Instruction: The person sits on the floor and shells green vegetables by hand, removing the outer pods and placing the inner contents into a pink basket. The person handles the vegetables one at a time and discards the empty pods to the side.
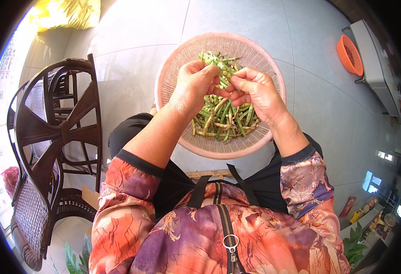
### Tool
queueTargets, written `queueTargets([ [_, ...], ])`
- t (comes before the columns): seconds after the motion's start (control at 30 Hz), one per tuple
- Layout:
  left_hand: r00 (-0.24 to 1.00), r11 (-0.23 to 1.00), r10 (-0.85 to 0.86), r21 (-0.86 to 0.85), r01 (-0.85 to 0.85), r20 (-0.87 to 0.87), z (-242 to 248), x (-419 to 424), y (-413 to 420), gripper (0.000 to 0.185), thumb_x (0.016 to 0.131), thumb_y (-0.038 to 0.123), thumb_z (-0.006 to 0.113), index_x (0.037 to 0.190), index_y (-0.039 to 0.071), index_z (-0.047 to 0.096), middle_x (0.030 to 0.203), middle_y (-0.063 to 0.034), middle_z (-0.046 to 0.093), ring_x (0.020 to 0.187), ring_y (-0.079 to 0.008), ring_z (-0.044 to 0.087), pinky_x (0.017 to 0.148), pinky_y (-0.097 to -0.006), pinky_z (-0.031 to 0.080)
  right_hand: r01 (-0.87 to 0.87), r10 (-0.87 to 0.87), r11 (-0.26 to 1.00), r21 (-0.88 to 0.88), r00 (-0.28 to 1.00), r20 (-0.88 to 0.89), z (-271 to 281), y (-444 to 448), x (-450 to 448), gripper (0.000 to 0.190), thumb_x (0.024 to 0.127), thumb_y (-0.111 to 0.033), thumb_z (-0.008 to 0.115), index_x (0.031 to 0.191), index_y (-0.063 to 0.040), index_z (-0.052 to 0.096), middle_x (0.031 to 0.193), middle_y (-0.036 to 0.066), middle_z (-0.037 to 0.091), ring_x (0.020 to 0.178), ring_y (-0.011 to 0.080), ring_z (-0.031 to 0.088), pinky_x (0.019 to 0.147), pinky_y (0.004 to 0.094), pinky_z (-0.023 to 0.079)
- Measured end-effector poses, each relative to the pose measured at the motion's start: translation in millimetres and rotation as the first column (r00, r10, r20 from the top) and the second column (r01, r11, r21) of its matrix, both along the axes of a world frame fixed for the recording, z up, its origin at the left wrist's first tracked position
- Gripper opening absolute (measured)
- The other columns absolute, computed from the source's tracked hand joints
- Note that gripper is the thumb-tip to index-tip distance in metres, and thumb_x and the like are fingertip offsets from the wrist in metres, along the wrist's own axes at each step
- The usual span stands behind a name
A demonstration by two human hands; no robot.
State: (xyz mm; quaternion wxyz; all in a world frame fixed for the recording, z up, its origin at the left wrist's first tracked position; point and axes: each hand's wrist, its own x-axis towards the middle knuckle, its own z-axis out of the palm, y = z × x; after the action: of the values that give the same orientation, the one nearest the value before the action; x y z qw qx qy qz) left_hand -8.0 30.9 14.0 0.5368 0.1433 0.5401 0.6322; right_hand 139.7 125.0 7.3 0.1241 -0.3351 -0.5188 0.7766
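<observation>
Over a round pink plastic basket (269, 137), my left hand (198, 82) grips a split green bean pod (225, 70) between thumb and fingers. Pale green beans show inside the opened pod. My right hand (257, 89) pinches the pod's lower right end, its fingertips close to those of the left. Below both hands, whole bean pods (226, 118), some green and some yellowed or dried, lie in a heap on the basket's bottom. Loose shelled beans (214, 100) sit among them, partly hidden by my hands.
A dark woven chair (61, 132) stands on the left, with a yellow bag (67, 13) on the floor beyond it. On the far right an orange basket (349, 54) is beside a white appliance or cabinet (375, 65). Leafy plants (354, 243) show near the bottom corners.
</observation>
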Motion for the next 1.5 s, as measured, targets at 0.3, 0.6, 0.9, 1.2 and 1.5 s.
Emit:
queueTargets([
  [0.3,1.0,1.0,0.008,0.006,-0.008,0.01,4,1,-1,0.009,0.087,0.004,0.053,0.086,-0.004,0.056,0.075,-0.0078,0.055,0.058,-0.0166,0.059,0.058,-0.0313,0.059,-0.01,0.006,0.988,-0.152,1.0,-0.027,4,3,1,0.016,0.097,-0.017,0.052,0.097,-0.003,0.061,0.084,0.009,0.068,0.063,0.0115,0.065,0.056,0.0222,0.057],
  [0.6,1.0,1.0,-0.007,0.03,0.008,-0.02,-5,-4,-1,0.01,0.087,0.004,0.052,0.09,-0.005,0.057,0.076,-0.0071,0.056,0.062,-0.0196,0.063,0.057,-0.0302,0.059,-0.081,0.068,0.99,-0.117,0.991,-0.112,5,9,5,0.018,0.097,-0.01,0.048,0.101,0.003,0.059,0.086,0.013,0.067,0.066,0.0128,0.065,0.056,0.0255,0.058],
  [0.9,0.998,0.995,-0.054,0.088,0.052,0.027,-6,-2,-1,0.008,0.086,0.002,0.053,0.086,-0.004,0.056,0.073,-0.006,0.054,0.062,-0.0167,0.061,0.06,-0.0323,0.06,-0.046,0.045,0.999,-0.02,0.997,-0.062,6,8,5,0.014,0.093,-0.005,0.051,0.1,0.003,0.06,0.085,0.013,0.066,0.065,0.0122,0.063,0.052,0.0244,0.056],
  [1.2,0.996,0.993,-0.083,0.084,0.08,0.03,-10,1,-1,0.009,0.09,0.005,0.056,0.084,-0.001,0.058,0.07,-0.003,0.053,0.059,-0.012,0.057,0.061,-0.0332,0.06,0.001,0.001,0.997,0.071,1.0,-0.027,2,8,5,0.009,0.091,-0.009,0.058,0.094,-0.001,0.062,0.078,0.006,0.064,0.059,0.0076,0.059,0.044,0.0197,0.049],
  [1.5,0.989,0.983,-0.146,0.119,0.143,0.015,-5,-1,-3,0.012,0.09,0.005,0.058,0.096,-0.005,0.059,0.08,-0.0066,0.059,0.066,-0.0151,0.063,0.06,-0.0281,0.059,0.007,-0.001,0.975,0.221,1.0,-0.025,1,10,5,0.01,0.089,-0.013,0.065,0.087,-0.004,0.06,0.072,0.001,0.061,0.054,0.003,0.052,0.04,0.0173,0.039],
])
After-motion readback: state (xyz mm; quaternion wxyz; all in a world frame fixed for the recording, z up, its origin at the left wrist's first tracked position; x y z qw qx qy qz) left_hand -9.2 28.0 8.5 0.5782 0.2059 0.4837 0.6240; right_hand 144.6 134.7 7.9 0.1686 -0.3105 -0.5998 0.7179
